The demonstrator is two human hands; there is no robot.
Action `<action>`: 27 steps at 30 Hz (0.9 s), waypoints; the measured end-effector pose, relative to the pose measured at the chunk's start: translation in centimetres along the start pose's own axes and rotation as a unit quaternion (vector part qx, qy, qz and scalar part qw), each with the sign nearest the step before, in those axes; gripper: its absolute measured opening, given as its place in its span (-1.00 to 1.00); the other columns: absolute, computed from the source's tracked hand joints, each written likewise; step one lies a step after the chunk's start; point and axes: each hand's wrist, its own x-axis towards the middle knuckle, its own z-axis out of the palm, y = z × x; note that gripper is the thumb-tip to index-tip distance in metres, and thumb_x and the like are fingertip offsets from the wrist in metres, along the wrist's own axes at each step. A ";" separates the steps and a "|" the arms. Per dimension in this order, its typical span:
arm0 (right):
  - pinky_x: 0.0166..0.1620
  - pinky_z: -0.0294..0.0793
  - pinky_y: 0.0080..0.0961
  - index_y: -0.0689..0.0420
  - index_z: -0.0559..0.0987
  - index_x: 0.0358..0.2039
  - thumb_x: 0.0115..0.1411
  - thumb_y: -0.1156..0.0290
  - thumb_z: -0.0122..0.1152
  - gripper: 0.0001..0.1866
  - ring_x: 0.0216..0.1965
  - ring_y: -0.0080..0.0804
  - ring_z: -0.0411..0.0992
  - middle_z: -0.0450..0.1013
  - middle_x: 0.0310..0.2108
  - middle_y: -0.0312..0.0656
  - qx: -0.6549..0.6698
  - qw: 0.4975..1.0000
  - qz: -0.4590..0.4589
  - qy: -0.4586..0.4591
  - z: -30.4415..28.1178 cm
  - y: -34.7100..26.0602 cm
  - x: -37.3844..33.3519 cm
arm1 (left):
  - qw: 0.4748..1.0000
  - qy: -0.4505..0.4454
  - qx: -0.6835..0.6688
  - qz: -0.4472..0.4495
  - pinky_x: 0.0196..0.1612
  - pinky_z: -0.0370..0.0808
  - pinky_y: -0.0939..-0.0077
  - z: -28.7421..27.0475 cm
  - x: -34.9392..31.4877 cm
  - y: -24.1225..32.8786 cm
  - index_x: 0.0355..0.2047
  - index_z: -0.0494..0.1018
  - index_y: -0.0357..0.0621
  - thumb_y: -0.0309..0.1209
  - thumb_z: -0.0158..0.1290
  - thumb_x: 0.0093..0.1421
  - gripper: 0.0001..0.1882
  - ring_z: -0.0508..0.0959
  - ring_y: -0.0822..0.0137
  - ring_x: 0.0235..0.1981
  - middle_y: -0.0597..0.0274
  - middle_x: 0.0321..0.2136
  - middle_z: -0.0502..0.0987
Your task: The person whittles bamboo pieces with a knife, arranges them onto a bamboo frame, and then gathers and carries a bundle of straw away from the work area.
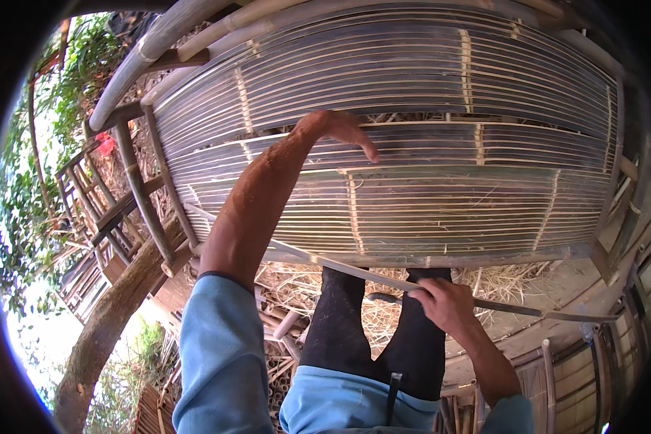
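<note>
A long, thin bamboo strip (362, 273) slants across in front of my thighs, from beside the bench's left end to the far right. My right hand (446, 302) is closed around it near its middle. My left hand (340, 131) reaches over the slatted bamboo bench (441, 199), bent at the wrist, with its fingers stretched down toward the middle slats. Nothing shows in it, and its upper edge is slightly blurred. Whether its fingertips touch the slats I cannot tell. Just left of my right hand, a short dark piece (385, 297) shows under the strip, its kind unclear.
Bamboo poles (141, 65) frame the bench's left end, and a thick log (112, 325) leans beside it. Straw (380, 318) litters the ground around my legs. Cut bamboo pieces (286, 325) lie at lower left; a bamboo structure (557, 376) stands at lower right.
</note>
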 end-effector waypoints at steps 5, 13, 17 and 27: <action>-0.29 0.45 -0.19 0.13 0.65 -0.44 0.14 0.32 0.39 -0.84 -0.45 -0.10 0.51 0.53 -0.54 -0.11 0.005 0.992 0.120 0.031 -1.0 8.4 -6.6 | 0.999 -0.013 0.028 -0.031 0.25 0.31 -0.26 0.0 -0.1 -0.4 0.32 0.33 -0.02 0.28 0.31 -0.20 0.11 0.27 -0.11 0.35 0.02 0.36 0.27; -0.21 0.35 -0.31 0.19 0.63 -0.42 0.18 0.26 0.39 -0.75 -0.43 -0.31 0.36 0.46 -0.53 -0.18 -0.005 0.959 0.260 0.115 -1.3 24.7 -14.6 | 0.999 -0.014 0.013 -0.037 0.20 0.39 -0.20 0.2 -0.4 -0.1 0.29 0.38 -0.01 0.25 0.38 -0.25 0.10 0.37 -0.11 0.29 0.05 0.31 0.34; -0.29 0.29 -0.43 0.27 0.53 -0.42 0.31 0.22 0.27 -0.66 -0.43 -0.50 0.18 0.26 -0.54 -0.32 0.054 0.958 0.257 0.112 -0.6 24.3 -9.9 | 1.000 -0.017 -0.005 -0.012 0.21 0.39 -0.10 0.3 -0.6 -0.6 0.20 0.44 -0.24 0.23 0.35 -0.26 0.09 0.37 -0.16 0.27 -0.12 0.25 0.39; 0.19 0.19 -0.03 0.10 0.60 0.01 0.16 -0.18 0.32 -0.37 0.03 -0.17 0.36 0.48 -0.15 -0.08 -0.089 0.979 0.160 0.090 -0.3 9.3 5.7 | 1.000 -0.011 -0.012 -0.023 0.20 0.40 -0.10 0.4 -0.3 -0.2 0.22 0.44 -0.18 0.19 0.37 -0.22 0.04 0.39 -0.14 0.26 -0.11 0.22 0.42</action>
